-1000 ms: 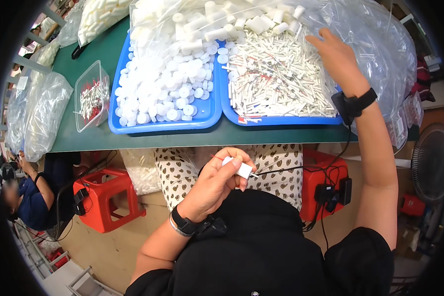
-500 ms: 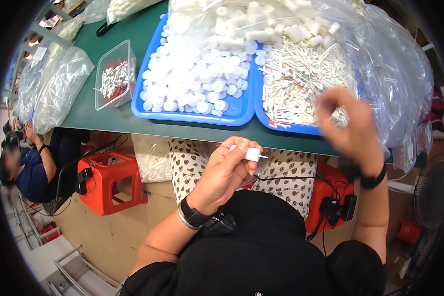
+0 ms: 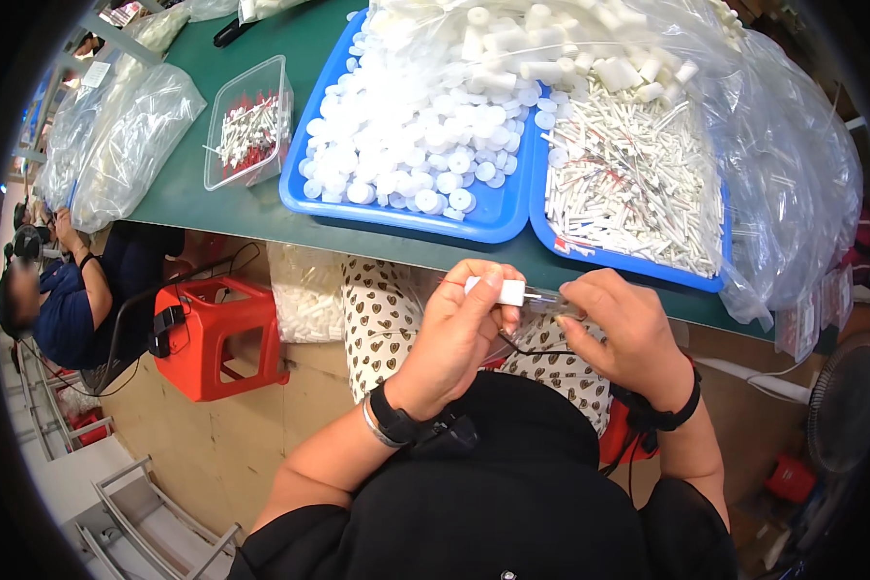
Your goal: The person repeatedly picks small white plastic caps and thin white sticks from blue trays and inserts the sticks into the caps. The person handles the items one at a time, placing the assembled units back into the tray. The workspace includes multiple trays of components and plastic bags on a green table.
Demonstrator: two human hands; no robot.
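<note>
My left hand (image 3: 454,333) is closed round a small white plastic cylinder (image 3: 510,292), held between thumb and fingers above my lap. A thin rod (image 3: 536,298) sticks out of its right end. My right hand (image 3: 628,333) is close by on the right, thumb and forefinger drawn together at the rod's far end. What sits between those fingertips is partly hidden and looks thin and pale or clear. Beyond my hands lie a blue tray (image 3: 498,230) of white round discs and another blue tray (image 3: 638,266) heaped with thin white sticks, some with red on them.
A clear plastic box (image 3: 213,179) of red and white pieces stands left on the green table (image 3: 304,227). Clear bags (image 3: 130,155) lie at the left, more plastic sheeting (image 3: 793,184) at the right. A red stool (image 3: 208,353), a fan (image 3: 846,406) and a seated person (image 3: 68,324) are nearby.
My right hand has come down and left from over the tray of sticks to the end of the white cylinder. My left hand still holds the cylinder; the view has shifted slightly.
</note>
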